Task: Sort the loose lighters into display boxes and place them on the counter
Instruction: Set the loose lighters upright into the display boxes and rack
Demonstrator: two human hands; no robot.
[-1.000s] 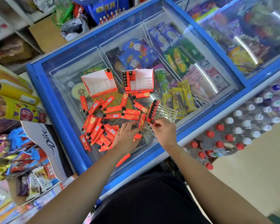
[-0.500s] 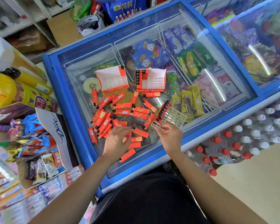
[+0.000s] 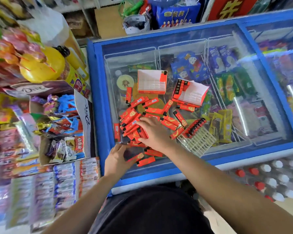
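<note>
Head view: my right hand lies flat, fingers straight, on the heap of loose lighters on the glass worktop. My left hand, at 7 o'clock, curls near blurred lighters, and I cannot tell if it grips any. Display boxes stand at 12 o'clock and a grid tray at 3. I judge I'm gathering; next, pinch lighters and slot them in.

Wearer as I see them through the head camera: both forearms bare down to the left hand and right hand; a plain black garment covers the torso.
</note>
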